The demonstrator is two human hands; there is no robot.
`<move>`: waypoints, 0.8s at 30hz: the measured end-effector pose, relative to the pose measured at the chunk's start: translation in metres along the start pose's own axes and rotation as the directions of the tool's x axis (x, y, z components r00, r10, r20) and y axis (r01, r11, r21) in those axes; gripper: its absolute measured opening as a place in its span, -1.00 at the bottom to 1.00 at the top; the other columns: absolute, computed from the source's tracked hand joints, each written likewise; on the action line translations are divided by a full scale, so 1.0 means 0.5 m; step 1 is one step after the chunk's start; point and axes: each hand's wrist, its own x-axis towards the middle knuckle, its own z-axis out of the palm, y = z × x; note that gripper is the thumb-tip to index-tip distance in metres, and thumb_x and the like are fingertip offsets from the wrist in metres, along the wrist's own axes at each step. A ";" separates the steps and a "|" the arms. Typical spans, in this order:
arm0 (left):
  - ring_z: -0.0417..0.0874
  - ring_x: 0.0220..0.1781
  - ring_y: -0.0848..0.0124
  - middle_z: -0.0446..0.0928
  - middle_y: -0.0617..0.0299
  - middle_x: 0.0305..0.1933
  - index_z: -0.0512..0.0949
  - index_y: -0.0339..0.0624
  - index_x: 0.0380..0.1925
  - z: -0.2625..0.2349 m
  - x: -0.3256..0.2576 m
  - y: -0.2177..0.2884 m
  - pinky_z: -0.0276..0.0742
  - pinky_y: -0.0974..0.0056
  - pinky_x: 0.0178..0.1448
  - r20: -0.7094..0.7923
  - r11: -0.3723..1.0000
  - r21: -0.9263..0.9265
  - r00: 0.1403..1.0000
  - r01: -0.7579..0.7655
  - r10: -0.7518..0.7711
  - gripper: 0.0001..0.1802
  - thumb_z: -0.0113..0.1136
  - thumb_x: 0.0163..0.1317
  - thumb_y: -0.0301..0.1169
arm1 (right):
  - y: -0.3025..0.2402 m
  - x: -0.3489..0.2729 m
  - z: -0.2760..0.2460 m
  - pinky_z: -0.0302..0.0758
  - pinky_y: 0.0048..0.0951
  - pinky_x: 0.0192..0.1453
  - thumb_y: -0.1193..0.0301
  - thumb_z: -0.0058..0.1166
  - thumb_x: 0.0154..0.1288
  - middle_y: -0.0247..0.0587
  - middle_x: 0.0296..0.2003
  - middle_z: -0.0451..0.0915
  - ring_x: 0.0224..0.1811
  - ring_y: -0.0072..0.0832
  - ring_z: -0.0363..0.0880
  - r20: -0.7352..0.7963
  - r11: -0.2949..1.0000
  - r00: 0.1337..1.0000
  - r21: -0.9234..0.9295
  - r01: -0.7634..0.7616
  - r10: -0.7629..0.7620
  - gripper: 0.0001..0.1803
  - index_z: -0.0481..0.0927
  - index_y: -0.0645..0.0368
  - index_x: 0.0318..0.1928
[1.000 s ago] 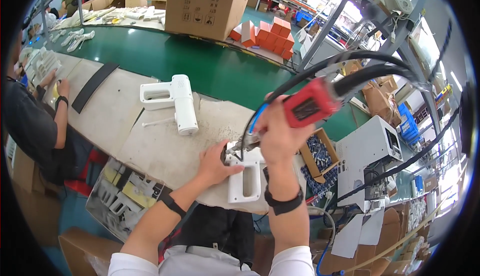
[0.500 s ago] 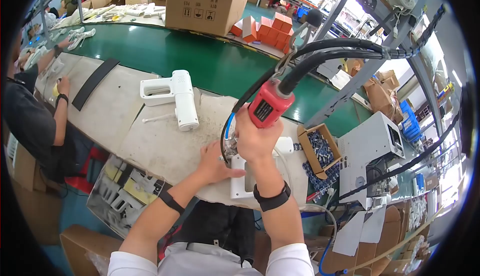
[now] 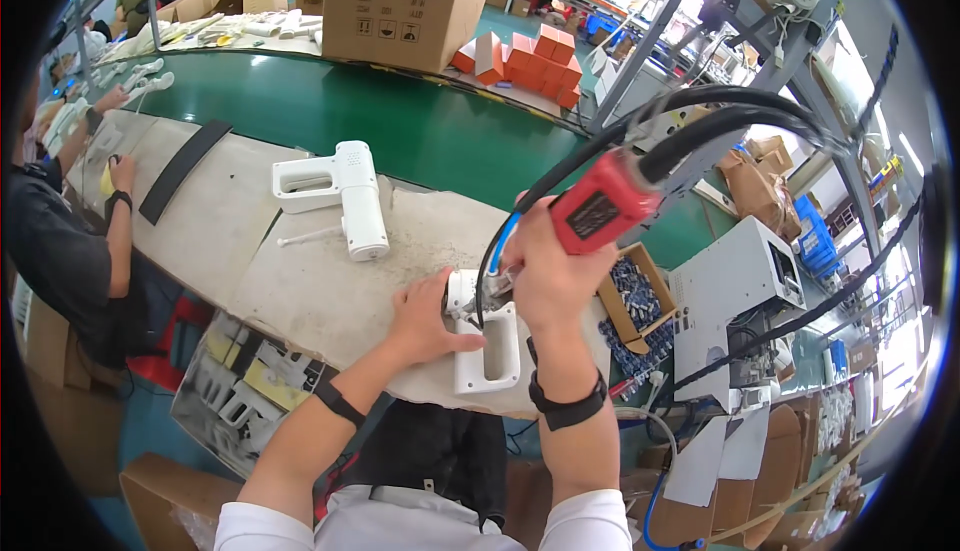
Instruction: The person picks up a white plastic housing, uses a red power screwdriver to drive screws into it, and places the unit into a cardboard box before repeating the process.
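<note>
My right hand (image 3: pixel 550 276) is wrapped round a red power screwdriver (image 3: pixel 608 201), tilted up to the right with thick black cables and a blue tube. Its tip is mostly hidden behind my fingers and the part below. My left hand (image 3: pixel 425 316) lies on a white plastic gun-shaped housing (image 3: pixel 487 383) with a looped handle, at the near edge of the worktop, fingers along its upper end and thumb over the handle. Beyond it lies a similar white gun-shaped device (image 3: pixel 358 196), with a thin white rod (image 3: pixel 310 238) beside it.
A cardboard box of small metallic parts (image 3: pixel 640 296) stands on the right, beside a white machine (image 3: pixel 730 301). A curved black strip (image 3: pixel 185 171) lies on the left near a co-worker's arm (image 3: pixel 122 236). A green conveyor belt (image 3: pixel 300 91) runs behind the worktop (image 3: pixel 230 261).
My right hand has drawn the screwdriver to the right and tilted it further over. More of the housing's looped handle shows. My left hand stays on the housing.
</note>
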 end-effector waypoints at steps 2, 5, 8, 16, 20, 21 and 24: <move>0.21 0.40 0.07 0.32 -0.04 0.31 0.11 -0.35 0.37 -0.015 -0.008 0.007 -0.09 0.05 0.46 -0.021 1.000 -0.013 0.999 0.025 -0.025 0.34 0.47 -0.33 0.25 | 0.042 -0.017 0.018 0.33 -0.57 -0.62 0.48 0.12 0.27 -0.35 -0.71 0.47 -0.73 -0.61 0.42 -0.001 0.988 0.995 -0.120 -0.100 0.101 -0.87 0.50 0.29 -0.36; 0.24 0.39 0.00 0.27 -0.10 0.33 0.05 -0.36 0.38 0.008 -0.016 -0.005 0.01 -0.02 0.45 0.012 0.999 -0.039 1.000 0.030 -0.029 0.32 0.47 -0.27 0.20 | 0.075 -0.034 0.008 0.32 -0.57 -0.62 0.46 0.13 0.27 -0.34 -0.71 0.47 -0.71 -0.61 0.44 0.027 0.989 0.998 -0.136 -0.059 0.063 -0.87 0.50 0.27 -0.37; 0.23 0.40 -0.04 0.19 -0.18 0.37 -0.01 -0.35 0.40 0.051 -0.038 0.011 0.08 -0.05 0.43 -0.004 0.996 -0.070 0.999 -0.047 0.047 0.31 0.46 -0.21 0.15 | 0.075 -0.041 -0.002 0.30 -0.58 -0.64 0.48 0.09 0.30 -0.34 -0.72 0.46 -0.74 -0.61 0.41 0.044 0.994 0.999 -0.107 -0.021 0.026 -0.88 0.48 0.26 -0.35; 0.25 0.37 -0.07 0.17 -0.16 0.38 0.01 -0.11 0.43 0.062 -0.013 0.014 0.20 -0.14 0.34 -0.186 1.000 0.005 0.983 -0.005 0.006 0.05 0.32 0.00 -0.03 | -0.082 -0.024 -0.051 0.24 -0.61 -0.67 0.47 0.07 0.34 -0.40 -0.74 0.35 -0.80 -0.65 0.25 -0.144 0.995 0.985 0.038 0.095 -0.089 -0.89 0.47 0.25 -0.30; 0.19 0.43 0.00 0.09 -0.09 0.44 0.09 -0.02 0.43 0.049 0.045 -0.004 0.08 -0.08 0.43 -0.184 0.999 0.029 0.982 0.041 -0.035 0.02 0.31 -0.02 0.02 | -0.123 -0.034 -0.083 0.16 -0.62 -0.70 0.44 0.08 0.30 -0.41 -0.73 0.31 -0.78 -0.67 0.24 -0.163 0.998 0.986 0.053 -0.016 0.025 -0.89 0.49 0.23 -0.31; 0.19 0.43 0.00 0.09 -0.09 0.44 0.09 -0.02 0.43 0.048 0.049 -0.004 0.08 -0.08 0.43 -0.180 0.999 0.029 0.983 0.046 -0.040 0.02 0.31 -0.02 0.02 | -0.112 -0.039 -0.092 0.15 -0.62 -0.71 0.44 0.08 0.30 -0.42 -0.73 0.31 -0.78 -0.68 0.24 -0.128 1.000 0.991 0.001 -0.029 0.029 -0.89 0.49 0.23 -0.31; 0.16 0.45 0.01 0.04 -0.05 0.48 0.11 0.01 0.43 0.054 0.047 -0.006 0.04 -0.10 0.45 -0.140 0.998 0.030 0.988 0.061 -0.056 0.02 0.30 -0.01 0.07 | -0.080 -0.053 -0.092 0.13 -0.64 -0.72 0.43 0.07 0.31 -0.43 -0.73 0.30 -0.77 -0.70 0.23 -0.127 0.998 0.992 -0.052 -0.030 0.023 -0.88 0.49 0.24 -0.32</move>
